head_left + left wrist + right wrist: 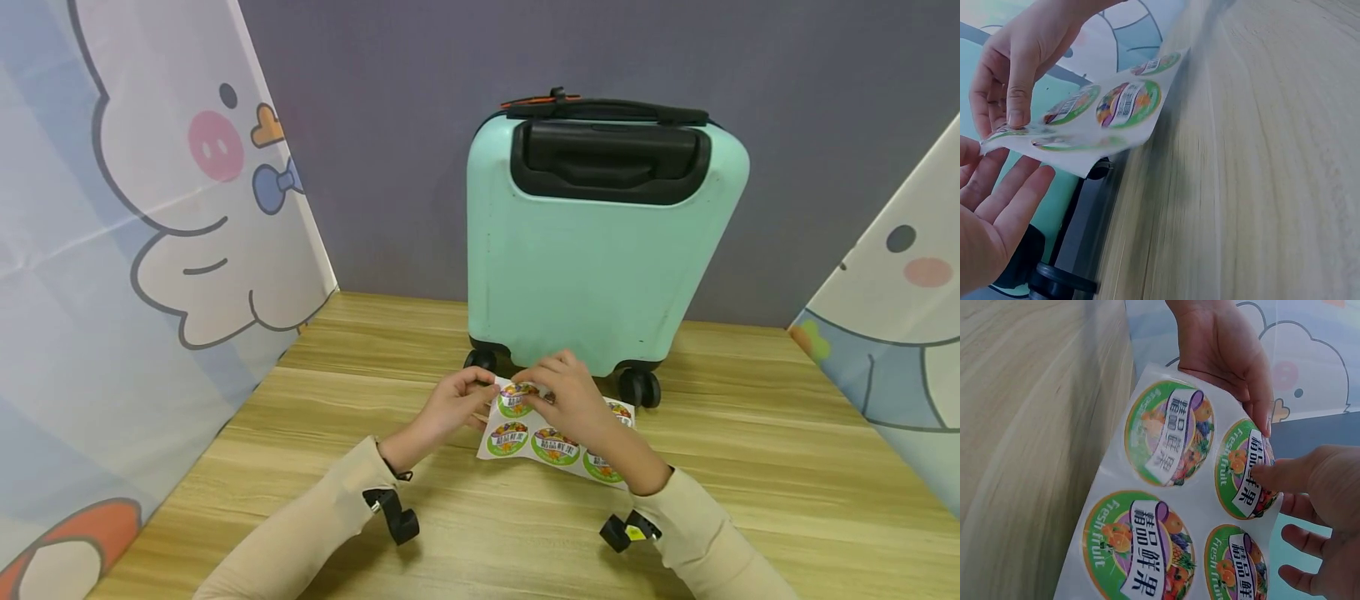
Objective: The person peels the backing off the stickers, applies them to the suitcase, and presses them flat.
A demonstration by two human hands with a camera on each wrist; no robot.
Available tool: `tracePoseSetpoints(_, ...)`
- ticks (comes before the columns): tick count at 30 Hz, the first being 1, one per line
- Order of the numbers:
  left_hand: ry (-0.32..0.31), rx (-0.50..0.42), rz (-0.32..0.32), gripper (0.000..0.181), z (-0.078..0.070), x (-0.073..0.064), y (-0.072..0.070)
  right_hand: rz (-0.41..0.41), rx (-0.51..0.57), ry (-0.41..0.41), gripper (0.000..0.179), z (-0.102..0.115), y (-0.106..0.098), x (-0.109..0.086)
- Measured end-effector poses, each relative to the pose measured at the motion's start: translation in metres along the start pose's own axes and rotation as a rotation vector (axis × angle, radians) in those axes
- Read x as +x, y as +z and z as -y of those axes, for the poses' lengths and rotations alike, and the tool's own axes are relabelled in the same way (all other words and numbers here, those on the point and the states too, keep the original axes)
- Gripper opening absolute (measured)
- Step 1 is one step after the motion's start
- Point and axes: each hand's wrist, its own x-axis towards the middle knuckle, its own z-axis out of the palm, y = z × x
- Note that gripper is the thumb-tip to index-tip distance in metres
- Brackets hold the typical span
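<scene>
A white sheet of round fruit stickers (557,446), printed with green rims and fruit, is held tilted just above the wooden table. My left hand (454,402) pinches its upper left corner between thumb and fingers. At the upper left sticker (1246,469), my right hand (570,398) has its thumb on the printed face and its other fingers around the sheet's top edge. The left wrist view shows the sheet (1113,134) bending near both hands. Whether that sticker's edge has lifted, I cannot tell.
Just behind the sheet, a mint-green suitcase (585,275) stands upright on black wheels (639,387), against a grey backdrop (375,167). Cartoon-printed cloths (172,275) hang at both sides of the wooden table (480,533).
</scene>
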Motion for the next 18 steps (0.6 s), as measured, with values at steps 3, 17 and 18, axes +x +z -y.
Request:
tracePoseSetpoints(3, -0.004, 0.0, -0.004, 0.022, 0.0007, 0.0007, 0.001, -0.025, -0.007, -0.025, 0.026, -0.0015, 0.0015, -0.0005)
tracePoseSetpoints(17, 0.029, 0.022, 0.021, 0.02, 0.001, 0.0007, 0.0062, -0.121, -0.048, -0.025, 0.024, -0.0044, 0.0078, -0.0044)
tracePoseSetpoints(18, 0.029, 0.02, 0.021, 0.02, 0.0006, 0.0006, 0.0067, -0.123, -0.051, -0.023, 0.023, -0.0043, 0.008, -0.0047)
